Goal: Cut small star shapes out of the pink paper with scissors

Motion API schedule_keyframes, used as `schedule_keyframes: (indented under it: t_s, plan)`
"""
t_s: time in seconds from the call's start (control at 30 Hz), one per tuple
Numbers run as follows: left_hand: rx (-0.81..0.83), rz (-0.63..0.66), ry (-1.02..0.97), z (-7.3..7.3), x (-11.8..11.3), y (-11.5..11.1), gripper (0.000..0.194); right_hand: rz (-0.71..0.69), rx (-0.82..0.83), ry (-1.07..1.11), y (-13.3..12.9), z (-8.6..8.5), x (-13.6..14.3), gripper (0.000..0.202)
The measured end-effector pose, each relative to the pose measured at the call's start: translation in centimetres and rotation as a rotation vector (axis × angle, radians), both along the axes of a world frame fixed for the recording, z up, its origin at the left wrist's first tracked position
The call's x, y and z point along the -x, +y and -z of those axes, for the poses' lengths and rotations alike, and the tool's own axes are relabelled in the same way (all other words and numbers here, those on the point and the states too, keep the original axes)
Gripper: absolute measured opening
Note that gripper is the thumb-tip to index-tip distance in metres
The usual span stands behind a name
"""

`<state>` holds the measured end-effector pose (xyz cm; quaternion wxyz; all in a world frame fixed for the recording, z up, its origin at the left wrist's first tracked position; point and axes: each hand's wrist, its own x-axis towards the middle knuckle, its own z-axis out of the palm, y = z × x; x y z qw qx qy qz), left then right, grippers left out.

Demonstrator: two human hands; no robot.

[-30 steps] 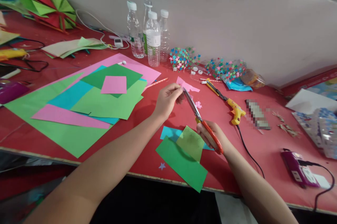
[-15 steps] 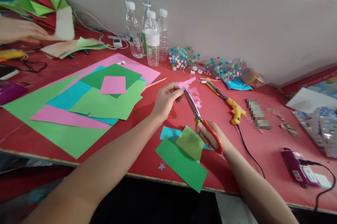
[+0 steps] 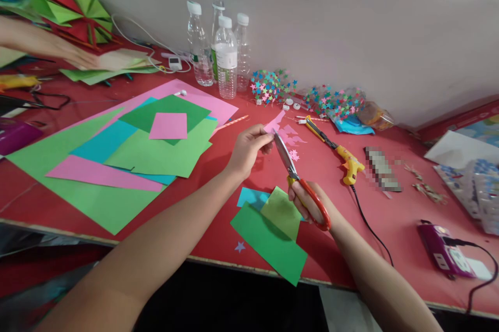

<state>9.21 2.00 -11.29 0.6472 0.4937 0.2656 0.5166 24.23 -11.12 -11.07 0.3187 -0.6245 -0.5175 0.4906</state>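
My left hand [image 3: 249, 151] pinches a small piece of pink paper [image 3: 276, 122], which sticks out beyond the fingertips. My right hand [image 3: 306, 198] is wrapped round the red and yellow handles of the scissors [image 3: 286, 155]. Their blades point up and left, with the tips touching or close to my left fingertips. Pink paper scraps [image 3: 291, 134] and small pink stars [image 3: 294, 155] lie just past the blades. Below my hands are overlapping green sheets [image 3: 268, 243], a blue sheet [image 3: 251, 197] and a lone bluish star [image 3: 239, 247].
Coloured sheets [image 3: 93, 197] spread over the left of the red table. Plastic bottles [image 3: 226, 64] and star-filled containers [image 3: 268, 88] stand along the wall. A yellow glue gun [image 3: 351, 166] and a purple power strip [image 3: 444, 249] lie right. Another person's hand [image 3: 80, 56] rests on papers at far left.
The pink piece at my left fingertips has turned and shows more. Both my hands have hardly moved. The other person's hand has put a pale sheet down onto the pile.
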Motion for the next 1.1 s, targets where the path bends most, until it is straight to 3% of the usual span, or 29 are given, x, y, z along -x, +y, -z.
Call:
schedule_keyframes:
  t_s: [0.2, 0.53, 0.93, 1.1]
  plan:
    - [0.003, 0.011, -0.006, 0.15, -0.06, 0.13, 0.016, 0.033, 0.041, -0.038, -0.07, -0.72, 0.31, 0.051]
    - [-0.002, 0.052, 0.005, 0.03, 0.03, 0.07, 0.017, 0.029, -0.002, -0.017, 0.02, -0.08, -0.08, 0.052]
    - [-0.010, 0.037, -0.007, -0.19, 0.19, 0.12, 0.018, 0.045, 0.009, -0.016, 0.08, -0.42, -0.07, 0.049]
    - [-0.009, -0.031, -0.029, -0.09, 0.27, 0.49, 0.015, 0.021, -0.029, -0.001, 0.17, -0.36, -0.25, 0.053]
